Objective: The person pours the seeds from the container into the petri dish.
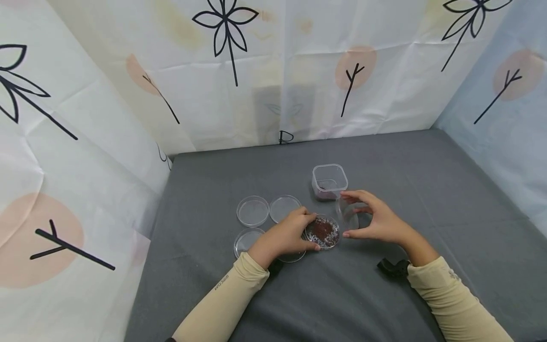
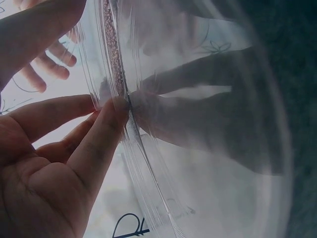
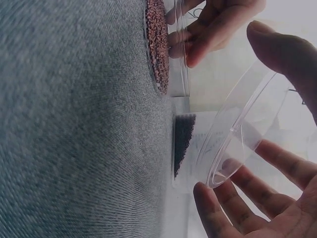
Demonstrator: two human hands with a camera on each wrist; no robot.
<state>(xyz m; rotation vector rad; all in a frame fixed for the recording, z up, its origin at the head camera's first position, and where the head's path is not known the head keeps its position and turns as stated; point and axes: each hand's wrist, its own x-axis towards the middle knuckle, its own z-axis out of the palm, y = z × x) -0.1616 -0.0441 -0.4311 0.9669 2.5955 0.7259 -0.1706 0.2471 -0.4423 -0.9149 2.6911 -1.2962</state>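
Observation:
A round clear petri dish [image 1: 323, 231] with reddish-brown grains and white bits sits on the grey cloth. My left hand [image 1: 287, 235] grips it at the rim, thumb at the near side and fingers at the far side. In the left wrist view, its grains [image 2: 113, 54] show as a brown band. Just to the right, my right hand [image 1: 376, 221] holds a clear round lid [image 3: 235, 134] by its edge, tilted up off the cloth, between thumb and curved fingers. The lid is beside the filled dish, near the plastic tub.
A clear square tub [image 1: 330, 178] with dark grains in the bottom stands behind the filled dish. To the left are several clear petri dishes [image 1: 252, 211], partly hidden by my left hand and forearm. Printed white curtains [image 1: 299, 104] border the grey cloth [image 1: 427, 190].

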